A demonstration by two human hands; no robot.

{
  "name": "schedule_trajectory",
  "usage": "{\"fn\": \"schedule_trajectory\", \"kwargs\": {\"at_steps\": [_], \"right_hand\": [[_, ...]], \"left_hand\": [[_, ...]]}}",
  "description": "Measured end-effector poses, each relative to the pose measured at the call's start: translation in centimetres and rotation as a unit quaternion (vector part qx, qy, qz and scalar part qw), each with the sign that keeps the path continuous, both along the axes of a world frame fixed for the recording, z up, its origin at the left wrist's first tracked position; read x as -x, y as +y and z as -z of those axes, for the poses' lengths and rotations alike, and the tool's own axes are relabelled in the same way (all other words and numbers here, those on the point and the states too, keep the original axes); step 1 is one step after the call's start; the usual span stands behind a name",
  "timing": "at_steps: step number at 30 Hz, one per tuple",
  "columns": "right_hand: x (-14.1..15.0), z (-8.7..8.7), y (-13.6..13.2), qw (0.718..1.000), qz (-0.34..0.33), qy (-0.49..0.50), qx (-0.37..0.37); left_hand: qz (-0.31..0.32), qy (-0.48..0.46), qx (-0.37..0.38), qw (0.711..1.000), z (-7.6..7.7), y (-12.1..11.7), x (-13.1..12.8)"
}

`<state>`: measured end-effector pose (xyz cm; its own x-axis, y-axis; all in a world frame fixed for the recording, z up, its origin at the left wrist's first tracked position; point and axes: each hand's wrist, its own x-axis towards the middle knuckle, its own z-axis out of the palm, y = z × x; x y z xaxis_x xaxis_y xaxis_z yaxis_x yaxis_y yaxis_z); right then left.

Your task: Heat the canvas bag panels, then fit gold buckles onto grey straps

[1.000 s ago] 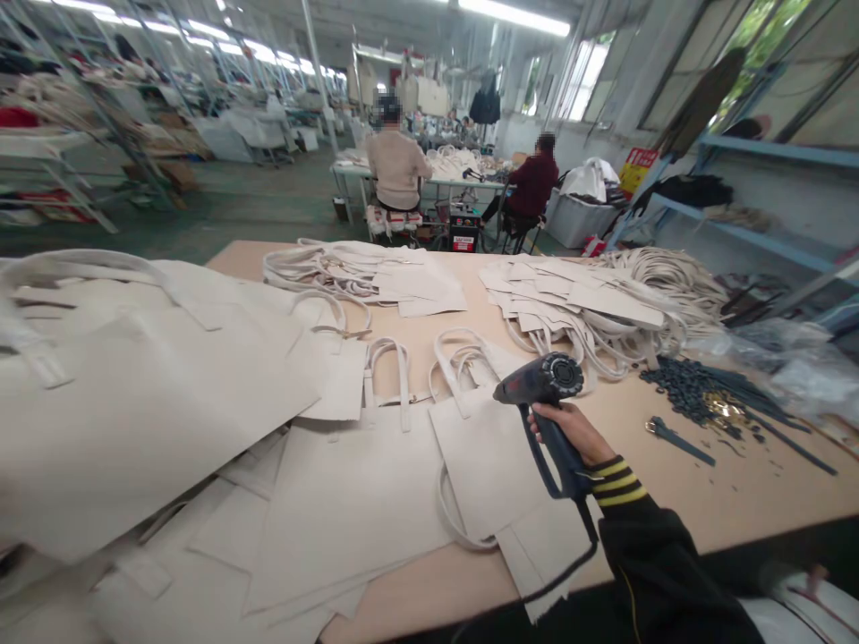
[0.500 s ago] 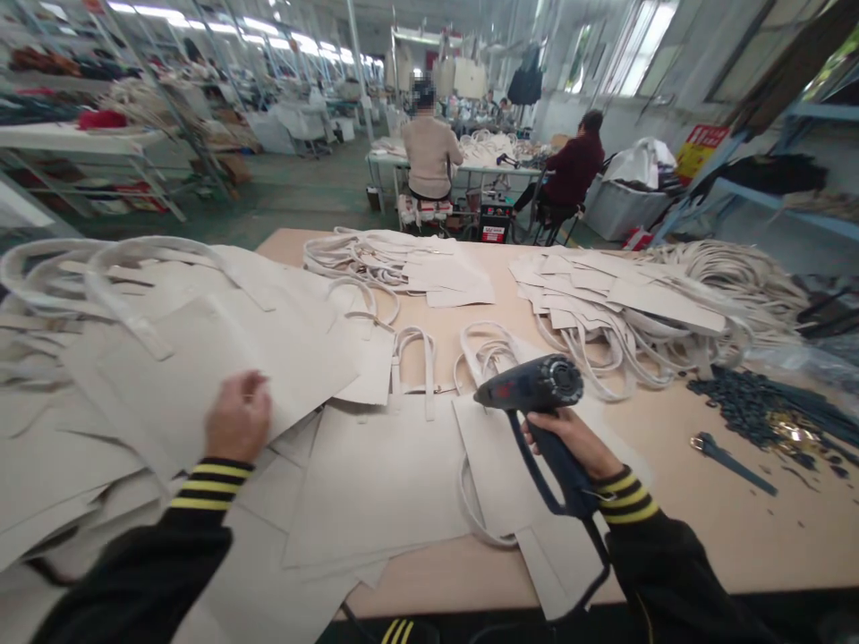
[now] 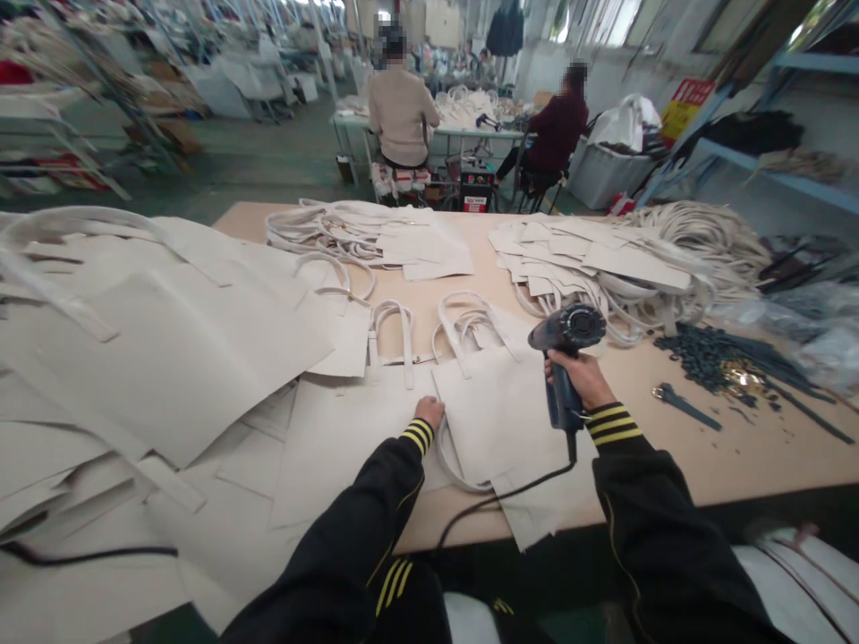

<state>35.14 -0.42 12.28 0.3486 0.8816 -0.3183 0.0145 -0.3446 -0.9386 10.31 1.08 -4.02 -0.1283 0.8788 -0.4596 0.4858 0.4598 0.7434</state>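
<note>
My right hand [image 3: 582, 374] is closed round the handle of a dark heat gun [image 3: 565, 334], held above the wooden table [image 3: 752, 452] with its nozzle pointing left. Its black cord [image 3: 510, 495] trails down toward me. My left hand [image 3: 429, 412] rests on the edge of a cream bag panel [image 3: 497, 411] with looped handles [image 3: 463, 324]; its fingers are curled and mostly hidden behind the wrist. A second flat cream panel [image 3: 349, 438] lies just left of that hand.
A big heap of cream panels [image 3: 154, 349] fills the left side. More panels and straps [image 3: 376, 241] and a further stack [image 3: 591, 264] lie farther back. Dark small parts [image 3: 704, 353] sit at right. Two people sit at a far table [image 3: 463, 134].
My left hand left the big heap on the left and moved right to the panel under the heat gun. The heat gun shifted right and slightly up. The camera tilted down.
</note>
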Motion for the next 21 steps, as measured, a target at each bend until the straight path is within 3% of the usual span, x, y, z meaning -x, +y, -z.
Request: {"fn": "schedule_trajectory", "kwargs": {"at_steps": [2,5,8,10,13,15,21], "right_hand": [[-3.1,0.0,-2.8,0.999,0.036,-0.021,0.023],[-5.7,-0.3,-9.6,0.996,0.039,-0.046,0.071],[-5.1,-1.0,-16.5,0.993,-0.043,0.012,0.111],[-3.4,-1.3,-19.5,0.982,-0.127,0.050,0.128],[-0.7,-1.3,-21.2,0.957,-0.233,0.095,0.142],[0.2,-1.3,-21.4,0.948,-0.266,0.105,0.140],[-1.3,-2.3,-22.9,0.959,-0.229,0.117,0.117]], "left_hand": [[0.008,-0.004,0.017,1.000,0.7,0.5,-0.5],[0.011,-0.009,0.027,1.000,1.4,0.9,-1.1],[0.006,-0.010,0.017,1.000,1.2,0.9,-1.4],[0.003,-0.010,0.005,1.000,0.8,0.8,-1.6],[0.010,-0.010,-0.007,1.000,-0.2,0.8,-2.0],[0.021,-0.013,-0.015,1.000,-1.1,1.2,-2.6],[0.059,-0.018,-0.059,0.996,-3.5,3.4,-6.1]]}}
